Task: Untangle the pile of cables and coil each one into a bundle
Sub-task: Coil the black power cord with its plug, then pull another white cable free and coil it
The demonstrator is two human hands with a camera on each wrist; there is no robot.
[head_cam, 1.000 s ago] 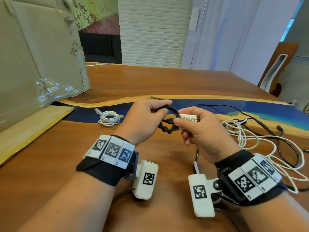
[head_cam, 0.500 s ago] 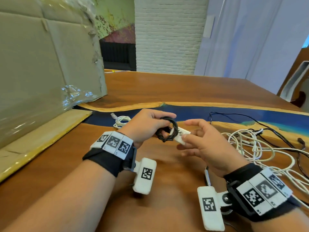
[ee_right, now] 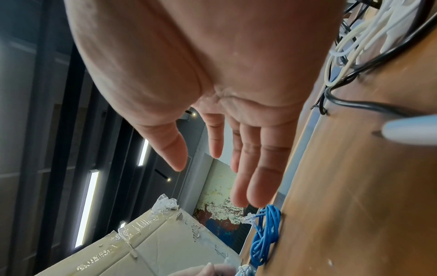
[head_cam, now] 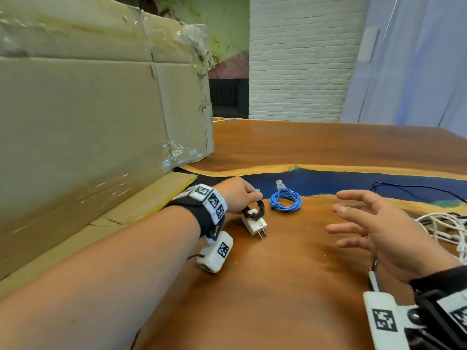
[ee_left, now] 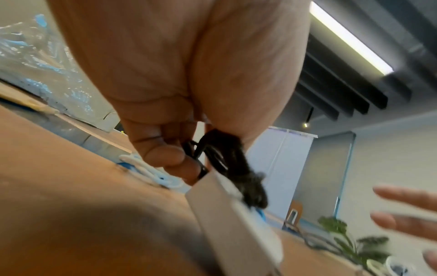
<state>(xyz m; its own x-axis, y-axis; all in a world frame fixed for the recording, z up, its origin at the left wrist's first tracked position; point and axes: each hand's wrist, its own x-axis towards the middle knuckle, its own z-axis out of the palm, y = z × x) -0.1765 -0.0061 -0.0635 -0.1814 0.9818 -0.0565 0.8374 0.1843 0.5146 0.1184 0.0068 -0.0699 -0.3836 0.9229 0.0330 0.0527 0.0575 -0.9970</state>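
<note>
My left hand (head_cam: 249, 198) grips a small black coiled cable (head_cam: 255, 210) just above the table. A white charger plug (head_cam: 254, 224) hangs from the coil, prongs pointing towards me. In the left wrist view my fingers (ee_left: 165, 156) pinch the black cable (ee_left: 227, 158) above the charger plug (ee_left: 224, 214). A blue coiled cable (head_cam: 285, 202) with a clear connector lies just right of the left hand, and appears again as the blue coil (ee_right: 264, 235). My right hand (head_cam: 340, 218) hovers with spread fingers and holds nothing. A tangle of white and black cables (head_cam: 449, 228) lies to its right.
A large taped cardboard box (head_cam: 101, 122) stands along the left, its flap on the wooden table (head_cam: 278, 286). A white coil (ee_left: 146, 171) lies on the table beyond my left fingers. A thin black cable (head_cam: 417, 186) runs over the blue resin strip.
The right hand has let go of the charger plug and opened. The left hand has carried the black coil left and down beside the blue coil. The head has turned left.
</note>
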